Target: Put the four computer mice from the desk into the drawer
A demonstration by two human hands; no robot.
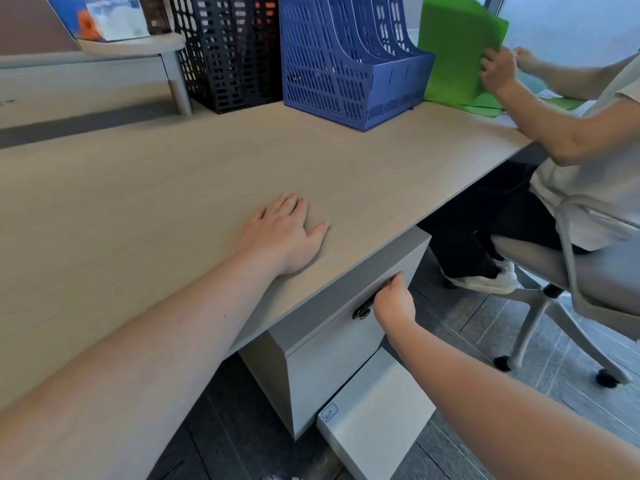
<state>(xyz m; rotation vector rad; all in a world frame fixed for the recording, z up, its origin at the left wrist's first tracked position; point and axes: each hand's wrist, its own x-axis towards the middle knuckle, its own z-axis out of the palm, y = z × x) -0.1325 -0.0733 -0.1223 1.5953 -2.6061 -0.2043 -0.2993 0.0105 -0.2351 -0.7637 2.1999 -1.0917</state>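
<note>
My left hand (282, 232) lies flat and open on the light wood desk (138, 202), near its front edge. Below the desk, the grey drawer front (332, 344) sits pushed in flush with its cabinet. My right hand (393, 301) is closed on the dark metal drawer handle (363, 311) at the top of that front. No computer mouse shows anywhere on the desk or elsewhere in view. The inside of the drawer is hidden.
A black file rack (228, 53) and a blue file rack (349, 60) stand at the back of the desk. A second person (571, 133) sits at the right on a wheeled chair (588, 289), handling green folders (460, 50). A white box (377, 414) lies on the floor.
</note>
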